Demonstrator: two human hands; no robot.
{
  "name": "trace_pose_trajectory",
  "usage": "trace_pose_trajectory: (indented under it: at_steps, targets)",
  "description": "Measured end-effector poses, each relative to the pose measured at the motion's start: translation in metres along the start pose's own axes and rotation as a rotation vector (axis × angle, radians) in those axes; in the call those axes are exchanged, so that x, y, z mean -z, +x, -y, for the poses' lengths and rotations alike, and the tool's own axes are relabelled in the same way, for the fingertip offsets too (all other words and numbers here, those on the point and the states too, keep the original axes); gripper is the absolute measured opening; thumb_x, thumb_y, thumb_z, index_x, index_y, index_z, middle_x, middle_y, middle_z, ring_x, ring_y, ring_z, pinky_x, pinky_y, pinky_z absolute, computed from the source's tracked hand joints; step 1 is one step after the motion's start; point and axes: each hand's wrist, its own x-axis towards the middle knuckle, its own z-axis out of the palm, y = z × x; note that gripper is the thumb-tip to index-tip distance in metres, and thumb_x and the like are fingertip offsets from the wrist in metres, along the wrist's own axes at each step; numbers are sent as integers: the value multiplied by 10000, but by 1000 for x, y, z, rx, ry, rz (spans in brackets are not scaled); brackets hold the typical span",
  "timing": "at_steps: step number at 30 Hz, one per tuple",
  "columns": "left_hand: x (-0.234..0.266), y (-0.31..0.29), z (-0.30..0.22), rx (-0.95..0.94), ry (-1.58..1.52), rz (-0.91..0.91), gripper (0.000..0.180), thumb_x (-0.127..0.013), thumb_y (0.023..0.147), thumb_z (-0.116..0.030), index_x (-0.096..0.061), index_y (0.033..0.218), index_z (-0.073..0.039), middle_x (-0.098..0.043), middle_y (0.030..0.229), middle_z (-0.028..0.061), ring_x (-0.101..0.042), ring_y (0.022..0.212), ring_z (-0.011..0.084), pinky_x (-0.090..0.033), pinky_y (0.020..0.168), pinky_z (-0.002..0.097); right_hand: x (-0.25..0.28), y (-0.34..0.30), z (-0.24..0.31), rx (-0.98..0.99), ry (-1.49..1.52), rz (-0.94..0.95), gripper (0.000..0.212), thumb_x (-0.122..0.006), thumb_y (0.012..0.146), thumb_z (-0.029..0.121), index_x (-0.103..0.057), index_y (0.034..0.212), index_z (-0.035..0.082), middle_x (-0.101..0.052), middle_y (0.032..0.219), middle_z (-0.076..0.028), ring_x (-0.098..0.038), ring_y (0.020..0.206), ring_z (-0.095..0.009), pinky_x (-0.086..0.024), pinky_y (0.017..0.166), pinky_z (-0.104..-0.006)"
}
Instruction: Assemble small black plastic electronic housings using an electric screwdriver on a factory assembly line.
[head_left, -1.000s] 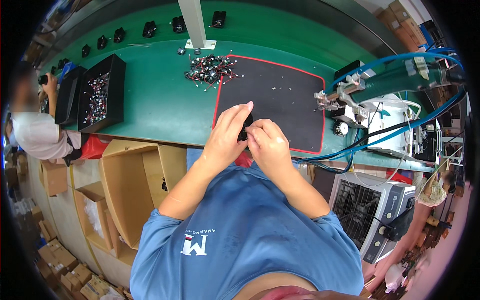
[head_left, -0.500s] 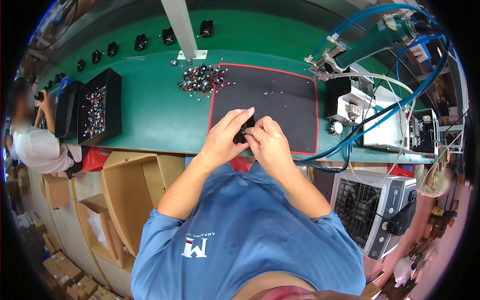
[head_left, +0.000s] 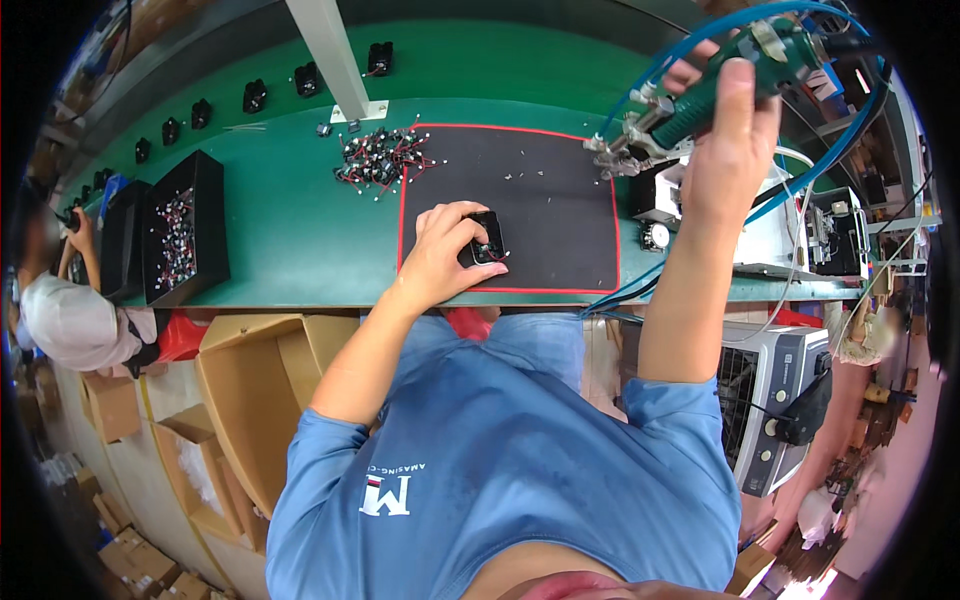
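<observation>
My left hand (head_left: pixel 440 250) is closed around a small black plastic housing (head_left: pixel 489 228), holding it down on the black mat (head_left: pixel 560 225). Short wires show inside the housing; my fingers hide part of it. At the upper right, my right hand (head_left: pixel 735 150) is wrapped round the green body of a hanging powered screwdriver (head_left: pixel 685 118), whose metal front end points down and left above the bench. A few tiny metal pieces, perhaps screws (head_left: pixel 523 175), lie on the mat beyond the housing. A pile of red and black wired parts (head_left: pixel 378 160) covers the mat's far left corner.
A black box (head_left: pixel 215 225) of similar wired parts stands on the left of the green bench (head_left: pixel 280 220). Several black units (head_left: pixel 255 96) line the back. Blue hoses (head_left: pixel 770 210) loop at the right beside a white machine (head_left: pixel 760 240). Another person (head_left: pixel 80 320) sits far left.
My right hand has left the housing and gone up to the right, taking hold of the screwdriver. My left hand keeps the housing, now lower on the mat. The view has shifted slightly.
</observation>
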Motion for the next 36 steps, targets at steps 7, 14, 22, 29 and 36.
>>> trace_pose_trajectory:
  at_steps: [7,14,22,29,36]
  targets:
    - [-1,-1,-5,10,10,29,457,-956,672,-308,-634,927,-107,-630,1292,77,-598,1123,298,-380,996,413,-19,-57,1,-159,57,133,780,-438,1061,663,-547,1308,-68,-621,787,-100,-612,656,-176,-507,609,-292]
    - [1,-1,-7,26,19,56,419,-947,671,-337,-647,862,-117,-619,1271,63,-581,1111,270,-369,978,421,-37,-103,0,-327,151,232,1148,-323,835,980,-524,1299,-50,-629,749,-109,-631,615,-190,-547,565,-311]
    - [1,-1,-8,28,-7,41,397,-946,675,-342,-654,826,-120,-623,1264,58,-582,1108,262,-362,957,412,-38,-113,-16,-326,302,200,1119,-404,854,946,-573,1259,-84,-638,823,-95,-649,658,-163,-524,611,-284]
    - [1,0,-7,45,-10,53,390,-946,678,-342,-661,827,-121,-626,1261,54,-580,1109,254,-360,956,408,-36,-114,-17,-318,305,207,1106,-415,865,931,-560,1270,-88,-641,852,-98,-655,675,-163,-530,616,-283]
    - [2,0,-7,55,-26,61,379,-945,681,-333,-668,827,-119,-627,1257,56,-578,1116,258,-361,956,406,-42,-113,-12,-311,236,184,1127,-314,844,976,-534,1285,-37,-625,755,-105,-624,616,-190,-553,581,-318]
